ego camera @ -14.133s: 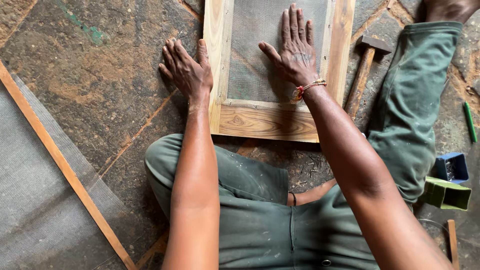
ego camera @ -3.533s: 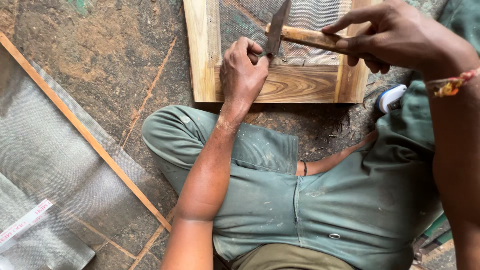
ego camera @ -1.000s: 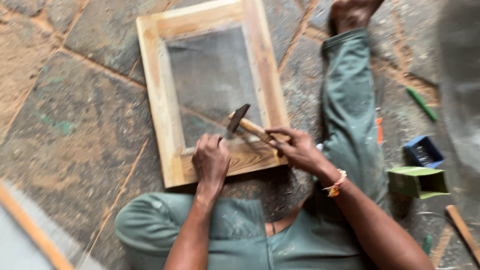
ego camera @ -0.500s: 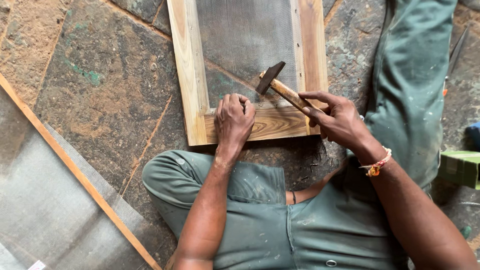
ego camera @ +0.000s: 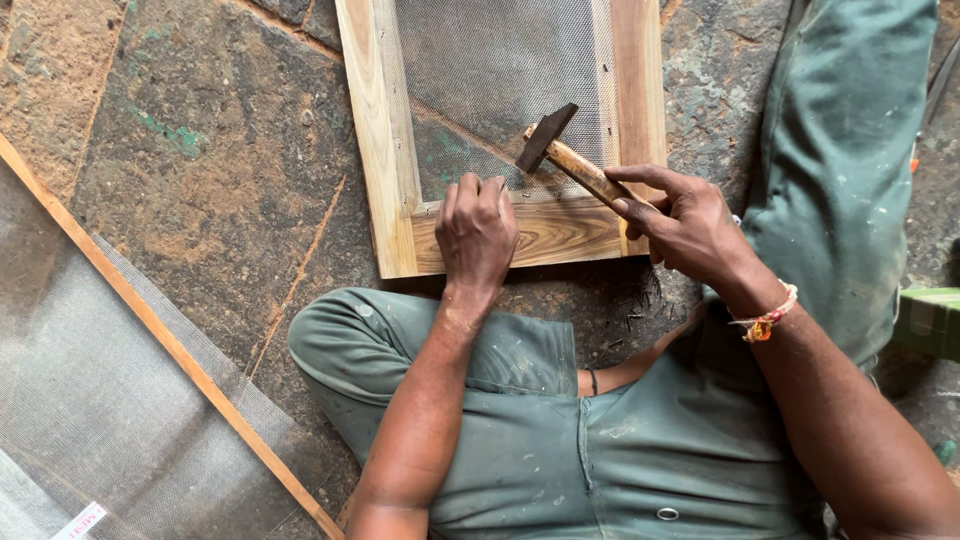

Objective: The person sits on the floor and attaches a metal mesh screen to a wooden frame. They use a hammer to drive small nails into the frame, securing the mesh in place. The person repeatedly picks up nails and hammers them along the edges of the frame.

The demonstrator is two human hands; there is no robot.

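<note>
A pale wooden frame (ego camera: 375, 130) with grey wire mesh (ego camera: 495, 85) stretched over it lies on the stone floor in front of me. My left hand (ego camera: 476, 230) rests curled on the frame's near rail, fingertips pinched at the mesh edge; whatever they pinch is too small to see. My right hand (ego camera: 685, 225) grips the wooden handle of a hammer (ego camera: 560, 150), whose dark head hovers just above the mesh, close to my left fingertips.
A thin wooden strip (ego camera: 160, 335) lies diagonally at the left over a sheet of grey mesh (ego camera: 90, 420). Small dark nails (ego camera: 630, 305) are scattered on the floor below the frame. A green box (ego camera: 930, 320) sits at the right edge. My legs in green trousers fold beneath.
The view has drawn closer to the frame's near rail. The hammer head has shifted slightly, still raised beside my left fingertips. Both hands keep their hold.
</note>
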